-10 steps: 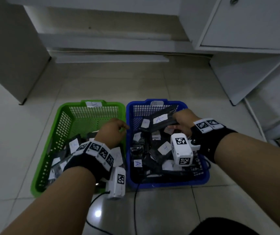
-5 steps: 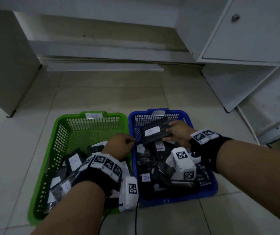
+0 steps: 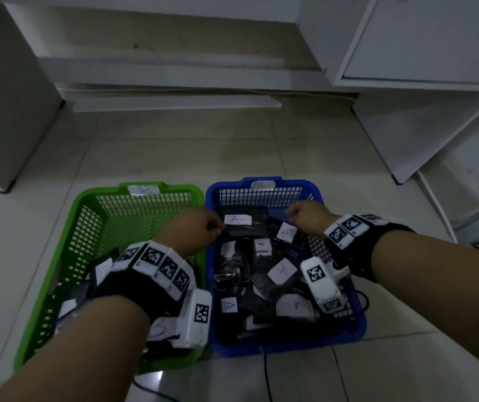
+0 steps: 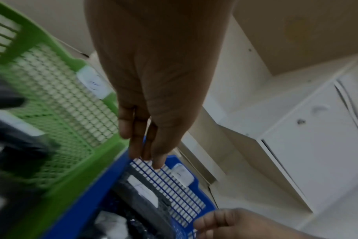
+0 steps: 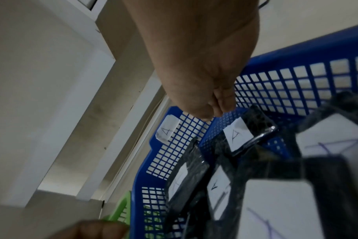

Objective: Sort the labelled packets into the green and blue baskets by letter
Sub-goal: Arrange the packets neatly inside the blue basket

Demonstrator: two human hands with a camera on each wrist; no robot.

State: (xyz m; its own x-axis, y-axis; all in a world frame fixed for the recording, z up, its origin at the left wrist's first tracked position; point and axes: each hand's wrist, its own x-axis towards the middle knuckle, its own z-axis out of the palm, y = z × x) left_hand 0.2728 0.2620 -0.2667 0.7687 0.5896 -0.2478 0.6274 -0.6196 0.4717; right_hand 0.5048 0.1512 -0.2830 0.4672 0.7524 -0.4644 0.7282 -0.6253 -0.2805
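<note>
A green basket [image 3: 87,198] tagged B stands on the left, with several black packets at its near end. The blue basket [image 3: 313,187] tagged A beside it is filled with black packets labelled A. One packet labelled A [image 3: 237,220] lies flat at the blue basket's far end. My left hand [image 3: 215,227] hovers over the seam between the baskets with its fingertips close to that packet's left edge. Its fingers [image 4: 145,150] hang straight and hold nothing. My right hand [image 3: 293,213] hovers over the far right of the blue basket. Its fingers [image 5: 215,110] are loosely curled and empty.
Both baskets sit on a pale tiled floor [image 3: 174,146]. A white cabinet [image 3: 424,53] and its open shelf stand at the back right. A white panel [image 3: 6,111] stands at the left. A black cable [image 3: 264,372] runs across the floor by the blue basket's near edge.
My right hand held the A packet above the blue basket; it has let go and the packet now lies at the far end. My left hand shifted right toward it.
</note>
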